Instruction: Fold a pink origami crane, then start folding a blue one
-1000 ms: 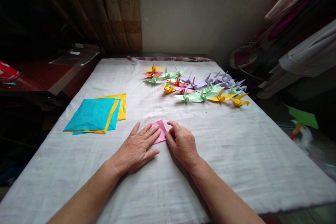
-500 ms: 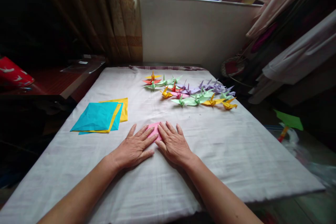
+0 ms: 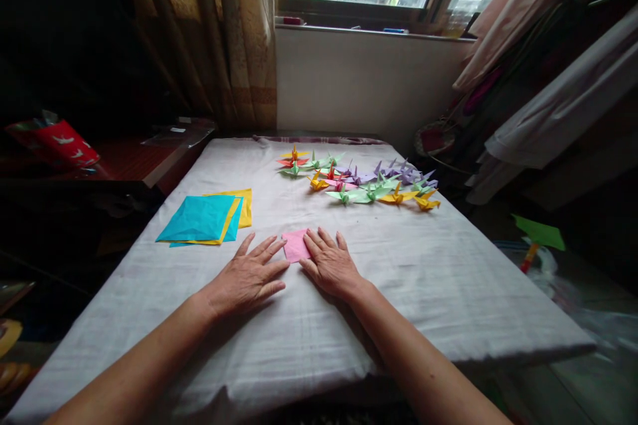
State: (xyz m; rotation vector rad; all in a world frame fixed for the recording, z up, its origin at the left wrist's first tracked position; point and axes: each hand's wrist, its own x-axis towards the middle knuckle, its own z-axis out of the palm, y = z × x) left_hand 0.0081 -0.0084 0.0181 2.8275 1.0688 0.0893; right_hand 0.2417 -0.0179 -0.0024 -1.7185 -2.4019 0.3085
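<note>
- One small sheet of pale pink paper (image 3: 295, 247), roughly square in outline, matte, lying flat on the cloth between my two hands; its left and upper edges look straight, its right side is partly covered by my fingers.
- My right hand (image 3: 329, 264), palm down, fingers extended and slightly spread, the fingertips resting over the right part of the pink sheet.
- My left hand (image 3: 249, 275), palm down, fingers fanned apart, the tips at the sheet's left edge; whether they actually touch it I cannot quite make out.
- One white, faintly checked cloth (image 3: 423, 272), wrinkled, spread over the table beneath it all.
- One overlapping pile of turquoise and yellow paper sheets (image 3: 199, 218), lying beyond my left hand, apart from the pink sheet.
- One group of folded paper cranes (image 3: 373, 194) in yellow, red, pink, mint green and lilac, standing beyond my right hand towards the table's far edge, many with wings touching or overlapping.
</note>
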